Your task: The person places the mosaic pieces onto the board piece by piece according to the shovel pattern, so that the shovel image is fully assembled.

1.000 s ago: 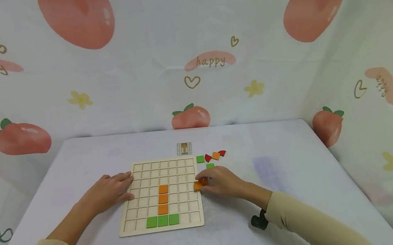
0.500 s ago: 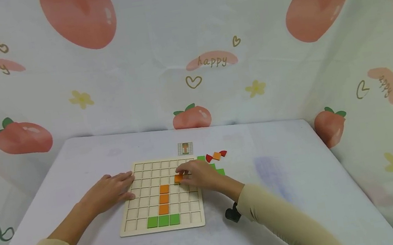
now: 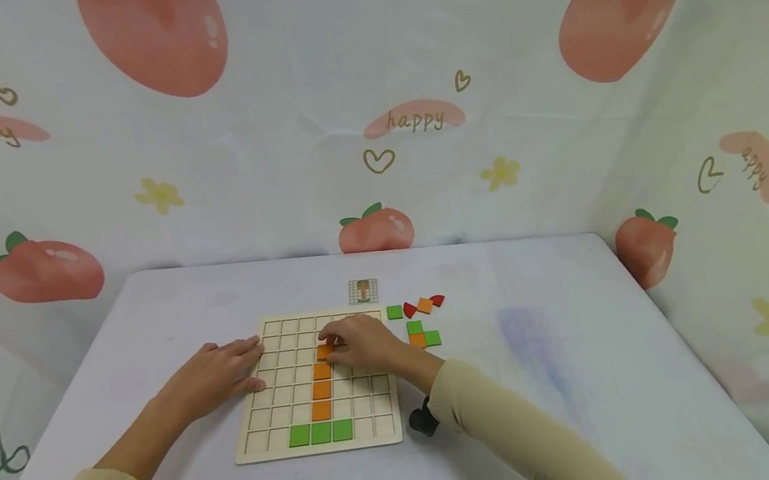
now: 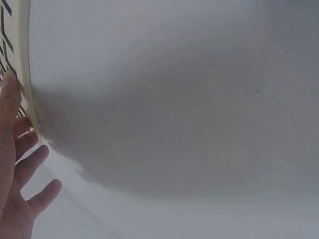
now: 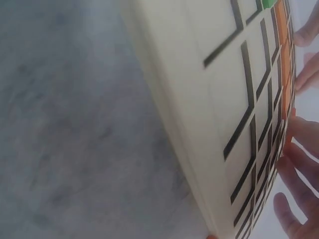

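A pale grid board lies on the table. My right hand is over its upper middle and pinches an orange square tile at the top of a column of orange tiles. Below that column is a row of green tiles. In the right wrist view the fingertips meet the tile at the board surface. My left hand rests with extended fingers against the board's left edge; the left wrist view shows its thumb or a finger on the rim.
Beyond the board lies a small pattern card. Right of the board are loose green tiles, an orange tile, another orange tile and red wedge pieces. A fruit-printed cloth hangs behind the table.
My right hand has carried the orange tile leftward from the board's right edge to the top of the orange column. The left hand has stayed at the left edge.
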The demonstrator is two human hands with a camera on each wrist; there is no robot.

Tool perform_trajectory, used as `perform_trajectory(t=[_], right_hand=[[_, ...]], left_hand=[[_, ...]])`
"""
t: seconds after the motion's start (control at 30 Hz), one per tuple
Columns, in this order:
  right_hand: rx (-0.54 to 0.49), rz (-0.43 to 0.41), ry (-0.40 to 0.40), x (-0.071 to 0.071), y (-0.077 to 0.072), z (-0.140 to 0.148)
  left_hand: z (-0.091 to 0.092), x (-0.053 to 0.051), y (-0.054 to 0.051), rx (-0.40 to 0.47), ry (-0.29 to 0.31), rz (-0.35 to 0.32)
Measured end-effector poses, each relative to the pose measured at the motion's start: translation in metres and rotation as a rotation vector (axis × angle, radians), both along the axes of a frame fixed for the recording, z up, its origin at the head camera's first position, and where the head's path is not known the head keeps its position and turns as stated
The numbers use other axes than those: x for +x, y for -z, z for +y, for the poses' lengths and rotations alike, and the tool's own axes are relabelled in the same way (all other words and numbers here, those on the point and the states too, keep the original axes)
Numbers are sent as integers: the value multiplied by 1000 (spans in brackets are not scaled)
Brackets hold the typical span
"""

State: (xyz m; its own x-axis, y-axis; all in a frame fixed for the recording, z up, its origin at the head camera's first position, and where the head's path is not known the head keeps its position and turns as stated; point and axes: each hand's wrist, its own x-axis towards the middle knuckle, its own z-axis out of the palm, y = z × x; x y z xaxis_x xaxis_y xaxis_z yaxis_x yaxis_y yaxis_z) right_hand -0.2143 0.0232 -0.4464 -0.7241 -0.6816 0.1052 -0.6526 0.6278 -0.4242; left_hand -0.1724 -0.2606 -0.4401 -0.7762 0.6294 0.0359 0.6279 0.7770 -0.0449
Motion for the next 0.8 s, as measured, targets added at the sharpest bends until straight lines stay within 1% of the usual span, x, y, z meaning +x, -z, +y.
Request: perform_trajectory(t=[0.1,0.43,0.67,0.8], right_hand=[[3,8,-3,0,-1,-3],[31,-9,4,1,-1,-6],[12,-8,0,1,2,-5],[-14,-22,-1,0,3,-3]], left_hand=[[0,0,0,-2,-1,4],[2,2,-3,-2,-10,-4],[2,2,-3,3,2,14],[2,1,-2,-1,4,18]])
